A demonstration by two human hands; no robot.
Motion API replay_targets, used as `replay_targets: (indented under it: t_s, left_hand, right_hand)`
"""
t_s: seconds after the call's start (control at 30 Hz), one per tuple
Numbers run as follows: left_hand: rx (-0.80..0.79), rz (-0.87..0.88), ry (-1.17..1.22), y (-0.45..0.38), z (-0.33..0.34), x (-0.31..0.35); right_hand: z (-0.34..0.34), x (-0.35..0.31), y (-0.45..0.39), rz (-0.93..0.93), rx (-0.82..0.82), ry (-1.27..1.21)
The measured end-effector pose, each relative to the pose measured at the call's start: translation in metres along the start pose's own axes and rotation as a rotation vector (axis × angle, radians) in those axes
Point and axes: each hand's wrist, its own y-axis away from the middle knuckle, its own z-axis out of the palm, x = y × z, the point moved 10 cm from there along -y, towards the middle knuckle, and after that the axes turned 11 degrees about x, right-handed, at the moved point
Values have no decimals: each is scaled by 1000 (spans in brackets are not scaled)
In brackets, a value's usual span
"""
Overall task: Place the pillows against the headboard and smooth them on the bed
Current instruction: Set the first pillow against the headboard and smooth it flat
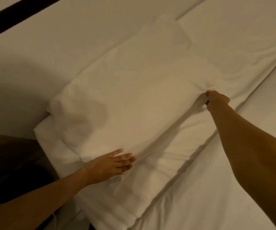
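A large white pillow (125,103) lies tilted across the middle of the view, on top of a second white pillow (150,185) whose edge shows below it. My left hand (114,163) lies flat with fingers spread on the near long edge of the top pillow. My right hand (216,99) is pinched shut on the fabric at that pillow's right side, where the cloth bunches into folds. Another white pillow (233,39) lies at the upper right. The pale headboard or wall (51,52) runs behind the pillows.
White bedding (217,196) covers the lower right. A dark band (6,15) crosses the top left corner. A dark bedside area (9,166) with a thin white cable (55,218) is at the lower left.
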Motion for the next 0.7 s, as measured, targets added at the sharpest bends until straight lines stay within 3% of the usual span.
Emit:
replay_targets:
  t_s: [0.07, 0.13, 0.2, 0.3, 0.4, 0.53, 0.63, 0.7]
  left_hand:
    - [-2, -8, 27, -4, 3, 1]
    - [-48, -55, 26, -4, 7, -2]
    - [-93, -126, 36, 0, 7, -7]
    - [-178, -163, 112, 10, 5, -5]
    - [-26, -286, 96, 9, -27, -26]
    - [71, -646, 38, 35, -57, -91]
    - [25, -924, 114, 80, -46, -136]
    - [-15, -1003, 186, 107, -31, -152]
  right_hand:
    - [-10, 0, -14, 79, 119, -46]
    - [-7, -9, -16, -14, 134, 111]
    - [2, -16, -9, -155, 89, 348]
    - [8, -32, 20, -337, 109, 461]
    - [25, -51, 74, -689, 162, 650]
    - [74, -26, 185, -1129, -66, 725]
    - [101, 25, 249, -1218, -212, 774]
    - [107, 55, 275, -1212, -252, 775]
